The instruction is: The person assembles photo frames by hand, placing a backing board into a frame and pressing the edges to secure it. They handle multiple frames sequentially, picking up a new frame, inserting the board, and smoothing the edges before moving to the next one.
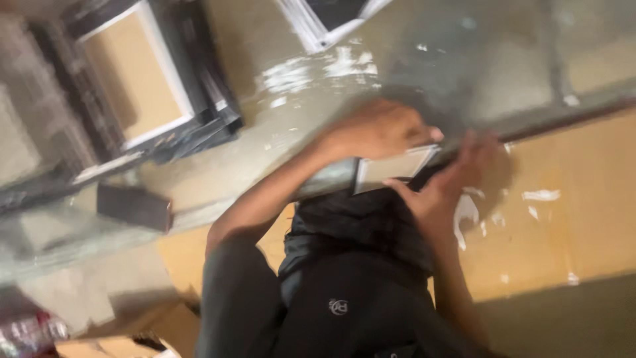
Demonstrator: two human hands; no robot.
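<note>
The small rectangular frame with a pale border and tan backing (395, 168) sits pinched between both hands over the person's lap, above the near edge of a tan cardboard sheet (570, 219) spread on the floor, and the main risk, as I judge it, is a slip: the picture is smeared with motion, and a light fingertip grip on a thin frame could let it twist out and drop onto the cardboard or the grey concrete floor (298, 99). The left hand (381, 129) arches over the frame's top edge, fingers curled down onto it. The right hand (450, 179) comes from below and the side, fingers spread against the frame's lower edge. A stack of dark frames with a tan panel (142, 79) lies well apart toward the floor's far left.
</note>
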